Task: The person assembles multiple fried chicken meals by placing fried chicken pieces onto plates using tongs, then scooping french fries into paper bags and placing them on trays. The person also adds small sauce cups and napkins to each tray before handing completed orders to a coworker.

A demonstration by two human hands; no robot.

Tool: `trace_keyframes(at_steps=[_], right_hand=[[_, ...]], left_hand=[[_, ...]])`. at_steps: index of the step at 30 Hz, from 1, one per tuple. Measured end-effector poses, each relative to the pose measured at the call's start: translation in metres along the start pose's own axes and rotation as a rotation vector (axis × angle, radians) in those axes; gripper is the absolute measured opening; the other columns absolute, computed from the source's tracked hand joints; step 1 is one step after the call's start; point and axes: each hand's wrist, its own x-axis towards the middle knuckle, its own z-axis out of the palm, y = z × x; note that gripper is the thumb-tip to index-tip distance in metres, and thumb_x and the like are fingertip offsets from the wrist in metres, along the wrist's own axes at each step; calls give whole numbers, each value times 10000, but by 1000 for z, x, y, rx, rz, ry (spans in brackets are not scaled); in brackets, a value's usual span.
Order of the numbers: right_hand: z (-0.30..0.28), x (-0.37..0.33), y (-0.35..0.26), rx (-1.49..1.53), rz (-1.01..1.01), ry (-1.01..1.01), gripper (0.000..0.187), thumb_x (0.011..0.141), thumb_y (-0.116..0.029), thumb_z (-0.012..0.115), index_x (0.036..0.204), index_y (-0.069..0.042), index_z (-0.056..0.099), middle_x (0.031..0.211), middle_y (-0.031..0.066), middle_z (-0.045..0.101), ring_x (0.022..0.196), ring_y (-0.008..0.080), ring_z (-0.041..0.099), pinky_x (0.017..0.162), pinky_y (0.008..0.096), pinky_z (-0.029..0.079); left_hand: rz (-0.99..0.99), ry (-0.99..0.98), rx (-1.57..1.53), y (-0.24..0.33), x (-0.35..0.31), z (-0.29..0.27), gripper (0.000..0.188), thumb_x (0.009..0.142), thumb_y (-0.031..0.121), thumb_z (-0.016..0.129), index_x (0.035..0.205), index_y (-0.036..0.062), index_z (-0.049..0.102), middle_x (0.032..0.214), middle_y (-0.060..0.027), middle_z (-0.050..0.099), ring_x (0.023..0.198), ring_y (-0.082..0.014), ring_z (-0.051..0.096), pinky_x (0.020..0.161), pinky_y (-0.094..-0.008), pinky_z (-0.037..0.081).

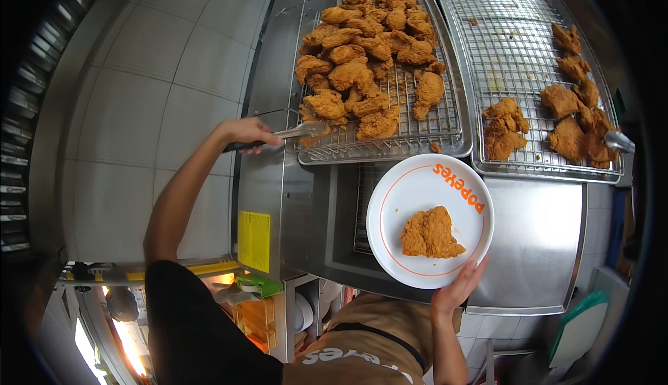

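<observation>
My left hand [245,133] is closed around the dark handle of metal tongs [292,133]. The tongs' tips reach the near left corner of a wire rack tray [438,129], at a piece of fried chicken; whether they pinch it I cannot tell. A heap of fried chicken [351,75] covers most of that rack. My right hand [459,289] grips the near right rim of a round white plate [390,197] with orange lettering and an orange ring. On the plate lies one piece of fried chicken [431,233], with a few crumbs beside it.
A second wire rack tray [497,51] on the right carries several chicken pieces [570,134], with a metal tong end [619,141] at its near right corner. A steel counter [529,232] lies below it. A yellow label [254,241] sits on the counter at left.
</observation>
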Motion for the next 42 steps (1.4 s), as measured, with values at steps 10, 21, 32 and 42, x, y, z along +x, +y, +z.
trace_keyframes(at_steps=[10, 21, 32, 42], right_hand=[[17, 18, 6, -74, 17, -7, 550, 1040, -405, 377, 1349, 47, 427, 1223, 142, 547, 1127, 199, 512, 988, 327, 390], [16, 15, 9, 4, -16, -125, 554, 1040, -403, 390, 1366, 43, 422, 1238, 135, 552, 1141, 185, 521, 982, 313, 405], [-6, 12, 7, -23, -125, 110, 588, 1043, -435, 372, 1383, 45, 387, 1288, 153, 500, 1193, 211, 484, 1027, 339, 367], [-5, 3, 24, 53, -89, 119, 575, 1038, -427, 383, 1358, 49, 417, 1250, 147, 526, 1159, 208, 503, 1010, 335, 373]], left_hand=[[319, 337, -168, -7, -157, 61, 524, 779, 427, 774, 1109, 36, 662, 759, -7, 609, 641, -75, 550, 568, -247, 442], [720, 526, 622, 99, -132, 128, 701, 746, 525, 765, 1223, 52, 565, 972, -133, 681, 794, -280, 676, 668, -385, 525], [89, 462, -55, -10, -58, 56, 654, 748, 558, 748, 1105, 16, 666, 710, -74, 626, 634, -167, 621, 581, -317, 471], [312, 625, -529, 3, 37, 105, 429, 830, 397, 749, 1014, 14, 688, 643, -7, 583, 538, -77, 530, 487, -246, 411]])
